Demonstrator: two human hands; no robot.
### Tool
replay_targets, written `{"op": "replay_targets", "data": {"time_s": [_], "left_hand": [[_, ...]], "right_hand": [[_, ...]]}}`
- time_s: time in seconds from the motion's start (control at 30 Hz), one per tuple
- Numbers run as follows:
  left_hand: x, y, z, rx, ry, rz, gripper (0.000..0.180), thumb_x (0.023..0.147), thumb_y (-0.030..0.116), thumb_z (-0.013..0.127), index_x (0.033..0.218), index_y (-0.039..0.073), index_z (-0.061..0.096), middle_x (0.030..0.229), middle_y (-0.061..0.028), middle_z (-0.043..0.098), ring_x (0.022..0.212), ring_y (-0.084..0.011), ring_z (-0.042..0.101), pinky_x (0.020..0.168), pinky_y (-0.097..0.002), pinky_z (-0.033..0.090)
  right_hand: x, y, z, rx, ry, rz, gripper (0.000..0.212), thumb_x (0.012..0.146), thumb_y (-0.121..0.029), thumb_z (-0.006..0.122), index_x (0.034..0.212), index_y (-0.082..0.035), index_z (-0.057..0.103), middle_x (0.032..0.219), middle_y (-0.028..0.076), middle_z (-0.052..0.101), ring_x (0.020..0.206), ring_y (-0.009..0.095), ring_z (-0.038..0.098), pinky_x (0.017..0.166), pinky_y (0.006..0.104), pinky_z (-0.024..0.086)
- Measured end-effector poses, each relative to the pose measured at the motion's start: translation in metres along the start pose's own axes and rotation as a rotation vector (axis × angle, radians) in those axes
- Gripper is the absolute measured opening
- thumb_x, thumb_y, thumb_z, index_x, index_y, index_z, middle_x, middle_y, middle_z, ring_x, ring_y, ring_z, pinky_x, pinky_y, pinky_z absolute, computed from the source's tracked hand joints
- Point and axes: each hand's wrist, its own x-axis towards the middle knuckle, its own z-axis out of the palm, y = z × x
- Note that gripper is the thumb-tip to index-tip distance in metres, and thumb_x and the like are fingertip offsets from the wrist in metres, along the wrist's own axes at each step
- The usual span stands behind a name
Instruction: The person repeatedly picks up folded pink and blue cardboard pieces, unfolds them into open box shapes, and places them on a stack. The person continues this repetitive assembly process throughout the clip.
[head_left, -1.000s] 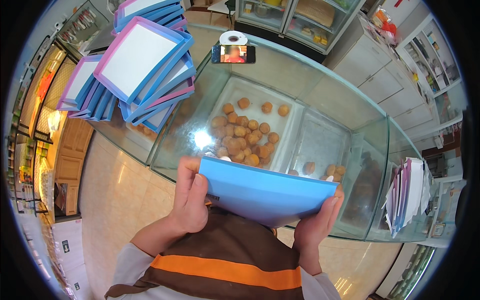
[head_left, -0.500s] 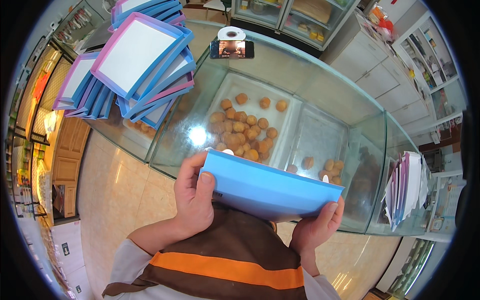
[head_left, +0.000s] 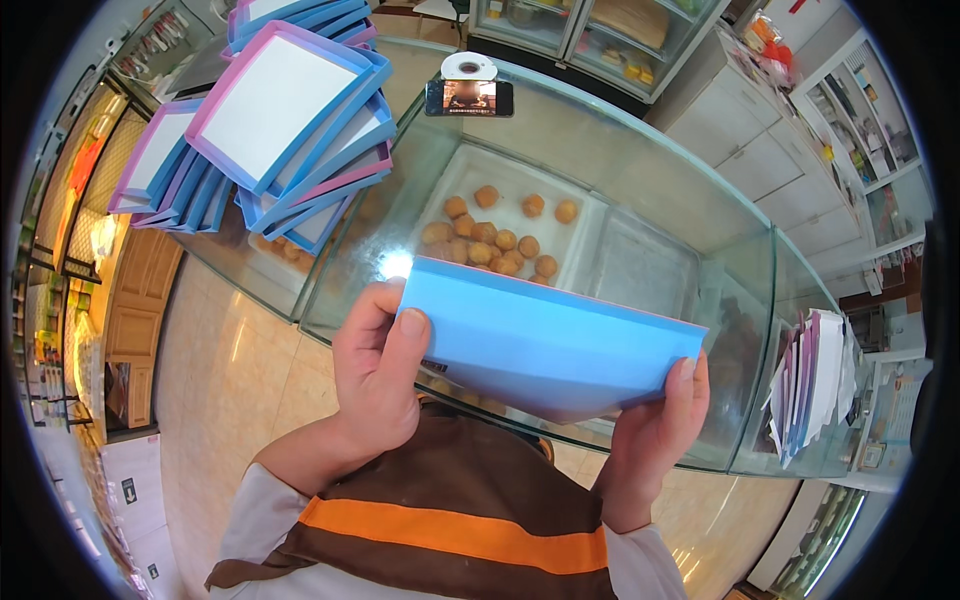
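Observation:
A blue cardboard box tray (head_left: pixel 540 345) is held up in front of me above the glass counter, its outer blue side turned toward me and its inside hidden. My left hand (head_left: pixel 385 360) grips its left end, thumb on the near face and fingers behind. At the right end my right hand (head_left: pixel 665 415) is closed on the corner with the thumb in front. Beyond the box, round brown pastries (head_left: pixel 482 232) lie in a white tray (head_left: pixel 570 245) under the glass; the box covers part of them.
On the counter's left, blue and pink box trays (head_left: pixel 275 105) with white insides are stacked crookedly. A phone (head_left: pixel 468 98) stands at the far edge beside a white roll (head_left: pixel 468 67). Flat blue, purple and white cardboard pieces (head_left: pixel 805 380) stand on the right. A second tray (head_left: pixel 645 260) lies under the glass.
Both hands have raised the box and moved it slightly away from me. It now hides more of the pastries, including those in the right-hand tray.

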Motion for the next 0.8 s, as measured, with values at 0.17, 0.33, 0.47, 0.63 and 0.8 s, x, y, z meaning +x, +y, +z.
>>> {"op": "replay_targets", "data": {"time_s": [0.17, 0.33, 0.47, 0.63, 0.8], "left_hand": [[-0.002, -0.014, -0.006, 0.008, 0.047, -0.047, 0.016, 0.107, 0.019, 0.054, 0.104, 0.003, 0.059, 0.094, 0.0019, 0.06, 0.087, -0.0046, 0.049, 0.08, -0.0243, 0.041], [0.012, -0.01, -0.007, -0.059, 0.001, -0.052, 0.018, 0.107, 0.02, 0.054, 0.106, 0.003, 0.06, 0.108, -0.0027, 0.065, 0.097, -0.0077, 0.054, 0.088, -0.0287, 0.044], [0.033, -0.015, -0.009, -0.137, -0.036, -0.042, 0.019, 0.105, 0.023, 0.057, 0.11, 0.006, 0.057, 0.109, -0.0045, 0.066, 0.1, -0.0128, 0.059, 0.092, -0.032, 0.045], [0.074, -0.03, -0.031, -0.328, -0.434, -0.05, 0.013, 0.098, 0.018, 0.065, 0.099, 0.004, 0.063, 0.101, -0.0069, 0.066, 0.097, -0.0167, 0.059, 0.09, -0.0338, 0.045], [0.086, -0.036, -0.082, 0.345, -1.087, -0.142, 0.01, 0.091, 0.015, 0.071, 0.094, 0.007, 0.066, 0.09, -0.0047, 0.065, 0.095, -0.0179, 0.061, 0.096, -0.0373, 0.041]], "right_hand": [[-0.001, 0.023, -0.003, -0.077, 0.077, 0.024, 0.028, 0.104, -0.03, 0.056, 0.102, -0.002, 0.062, 0.092, 0.003, 0.065, 0.089, 0.011, 0.059, 0.083, 0.0265, 0.045], [0.013, 0.008, -0.004, -0.006, -0.009, 0.024, 0.028, 0.102, -0.025, 0.06, 0.106, 0.002, 0.067, 0.101, 0.006, 0.07, 0.093, 0.013, 0.062, 0.088, 0.0286, 0.047], [0.03, 0.0, 0.007, 0.04, -0.066, -0.036, 0.028, 0.101, -0.024, 0.059, 0.104, 0.003, 0.067, 0.097, 0.006, 0.07, 0.09, 0.012, 0.062, 0.085, 0.0271, 0.047], [0.062, 0.009, -0.012, 0.099, -0.376, -0.074, 0.022, 0.096, -0.019, 0.064, 0.098, 0.002, 0.069, 0.094, 0.01, 0.07, 0.086, 0.014, 0.061, 0.082, 0.0317, 0.046], [0.095, 0.012, -0.055, -0.458, -1.12, -0.014, 0.015, 0.08, -0.015, 0.078, 0.087, -0.005, 0.07, 0.087, 0.007, 0.07, 0.086, 0.019, 0.063, 0.099, 0.0449, 0.037]]}}
